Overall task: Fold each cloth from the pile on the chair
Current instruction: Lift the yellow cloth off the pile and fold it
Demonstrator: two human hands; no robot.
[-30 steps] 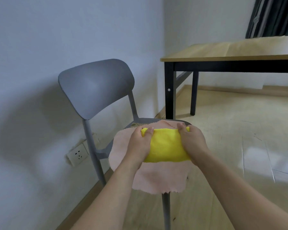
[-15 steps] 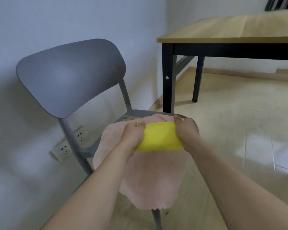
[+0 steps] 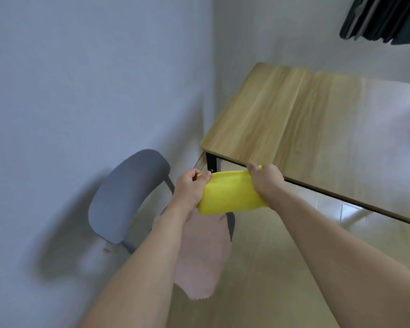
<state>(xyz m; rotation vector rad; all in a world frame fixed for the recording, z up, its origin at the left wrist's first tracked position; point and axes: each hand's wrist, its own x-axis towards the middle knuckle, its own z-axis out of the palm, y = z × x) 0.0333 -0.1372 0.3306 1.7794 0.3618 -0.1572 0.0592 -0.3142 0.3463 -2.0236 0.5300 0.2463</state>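
Both hands, left and right, are gripping the folded yellow cloth by its ends, mid-frame, above the pink cloth lying on the chair.

A grey chair is standing against the wall on a pale wood floor. A pink cloth is lying on its seat and hanging over the front edge. A wooden table with black legs is standing beside the chair, its corner near the chair back.
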